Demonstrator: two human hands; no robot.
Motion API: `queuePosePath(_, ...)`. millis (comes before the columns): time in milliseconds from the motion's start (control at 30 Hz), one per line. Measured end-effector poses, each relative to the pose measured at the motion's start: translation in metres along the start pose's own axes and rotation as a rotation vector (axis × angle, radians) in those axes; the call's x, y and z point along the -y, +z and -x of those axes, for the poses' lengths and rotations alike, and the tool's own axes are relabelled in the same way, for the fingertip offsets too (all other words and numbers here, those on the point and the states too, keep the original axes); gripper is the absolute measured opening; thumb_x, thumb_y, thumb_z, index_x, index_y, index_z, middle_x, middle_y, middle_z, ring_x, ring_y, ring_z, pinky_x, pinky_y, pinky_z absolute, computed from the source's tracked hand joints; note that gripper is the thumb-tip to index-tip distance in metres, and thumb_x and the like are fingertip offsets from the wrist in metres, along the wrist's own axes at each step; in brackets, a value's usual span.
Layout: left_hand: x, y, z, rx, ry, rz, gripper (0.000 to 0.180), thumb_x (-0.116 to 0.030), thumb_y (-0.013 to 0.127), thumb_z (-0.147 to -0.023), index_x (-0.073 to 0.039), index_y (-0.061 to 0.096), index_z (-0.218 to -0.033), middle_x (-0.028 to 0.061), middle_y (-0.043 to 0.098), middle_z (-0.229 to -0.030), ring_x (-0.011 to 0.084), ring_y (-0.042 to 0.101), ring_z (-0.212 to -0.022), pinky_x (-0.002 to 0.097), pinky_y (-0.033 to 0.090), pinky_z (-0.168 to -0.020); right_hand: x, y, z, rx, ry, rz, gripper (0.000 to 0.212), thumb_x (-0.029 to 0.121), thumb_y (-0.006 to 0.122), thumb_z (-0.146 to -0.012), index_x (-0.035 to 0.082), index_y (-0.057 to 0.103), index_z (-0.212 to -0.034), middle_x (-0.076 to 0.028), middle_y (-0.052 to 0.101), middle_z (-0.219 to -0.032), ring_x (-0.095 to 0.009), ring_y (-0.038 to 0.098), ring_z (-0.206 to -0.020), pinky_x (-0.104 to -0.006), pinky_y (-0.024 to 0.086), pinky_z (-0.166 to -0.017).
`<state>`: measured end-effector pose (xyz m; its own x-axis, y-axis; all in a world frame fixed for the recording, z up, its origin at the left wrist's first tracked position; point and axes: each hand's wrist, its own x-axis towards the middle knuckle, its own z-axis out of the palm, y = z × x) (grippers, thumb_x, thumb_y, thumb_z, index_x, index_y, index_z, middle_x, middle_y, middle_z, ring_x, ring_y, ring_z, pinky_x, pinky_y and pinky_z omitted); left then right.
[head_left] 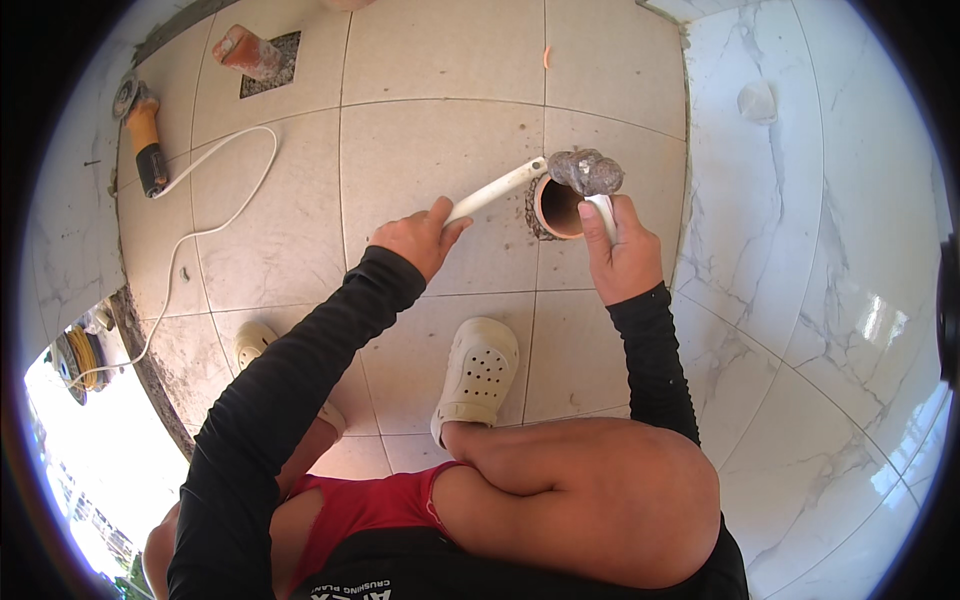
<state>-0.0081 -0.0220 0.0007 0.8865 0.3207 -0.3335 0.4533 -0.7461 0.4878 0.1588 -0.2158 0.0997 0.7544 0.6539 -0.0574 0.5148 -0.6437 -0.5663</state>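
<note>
My left hand (418, 238) is closed round a long white stick (497, 188) with a hole near its far end. That end points right, close to a lumpy grey-brown clump (588, 171); whether they touch I cannot tell. My right hand (626, 252) grips a short white handle (604, 212), its thumb lying along it. The clump sits at the far end of this handle and hides what is under it. Just below the clump, an open orange-brown pipe (541, 208) is set in the tiled floor (440, 150), with rough broken edges around it.
An orange and black angle grinder (146, 135) lies at the far left, its white cord (205, 232) looping toward a cable reel (85, 358). Another orange pipe piece (248, 53) stands in a square floor cut-out. Marbled tiles (760, 230) line the right side. My cream clogs (478, 370) rest on the floor.
</note>
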Motion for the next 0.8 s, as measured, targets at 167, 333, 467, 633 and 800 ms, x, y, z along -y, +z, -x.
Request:
queuePosePath(167, 0.000, -0.002, -0.001, -0.031, 0.024, -0.027, 0.034, -0.044, 0.051, -0.101, -0.010, 0.048, -0.101, 0.0141, 0.064, -0.065, 0.0358, 0.064, -0.054, 0.0442, 0.051, -0.048, 0.007, -0.005, -0.003, 0.013, -0.015, 0.028, 0.043, 0.040, 0.059, -0.098, 0.005, 0.058, -0.122, -0.019, 0.067, -0.076, -0.037, 0.067, -0.066, -0.0400, 0.052, -0.057)
queuePosePath(333, 0.000, -0.001, 0.000, -0.052, 0.046, -0.054, 0.032, -0.043, 0.053, -0.100, -0.011, 0.048, -0.100, 0.0140, 0.064, -0.066, 0.0359, 0.063, -0.054, 0.0446, 0.051, -0.048, 0.018, -0.005, -0.002, -0.094, -0.094, -0.042, 0.039, 0.041, 0.059, -0.098, 0.007, 0.059, -0.119, -0.017, 0.066, -0.075, -0.036, 0.066, -0.063, -0.0396, 0.052, -0.056)
queuePosePath(467, 0.001, 0.001, 0.000, -0.070, 0.058, -0.065, 0.032, -0.042, 0.053, -0.100, -0.011, 0.047, -0.101, 0.0137, 0.064, -0.066, 0.0365, 0.063, -0.055, 0.0456, 0.051, -0.048, 0.016, 0.008, -0.006, 0.089, 0.000, 0.132, 0.037, 0.043, 0.057, -0.098, 0.008, 0.056, -0.109, -0.016, 0.067, -0.073, -0.037, 0.066, -0.062, -0.0425, 0.052, -0.055)
queuePosePath(633, 0.000, 0.000, -0.001, -0.041, 0.045, -0.065, 0.033, -0.043, 0.052, -0.100, -0.011, 0.047, -0.102, 0.0147, 0.063, -0.065, 0.0372, 0.063, -0.055, 0.0462, 0.050, -0.048, 0.006, 0.012, 0.000, 0.147, 0.059, 0.176, 0.037, 0.044, 0.055, -0.099, 0.007, 0.051, -0.102, -0.016, 0.067, -0.073, -0.038, 0.065, -0.062, -0.0451, 0.051, -0.054)
queuePosePath(800, -0.001, -0.003, -0.002, 0.070, -0.079, 0.113, 0.035, -0.046, 0.047, -0.102, -0.011, 0.048, -0.104, 0.0164, 0.061, -0.061, 0.0384, 0.063, -0.056, 0.0470, 0.050, -0.049, 0.003, 0.005, 0.005, -0.089, -0.014, -0.100, 0.037, 0.040, 0.056, -0.100, 0.003, 0.055, -0.104, -0.019, 0.066, -0.073, -0.039, 0.065, -0.064, -0.0424, 0.051, -0.056)
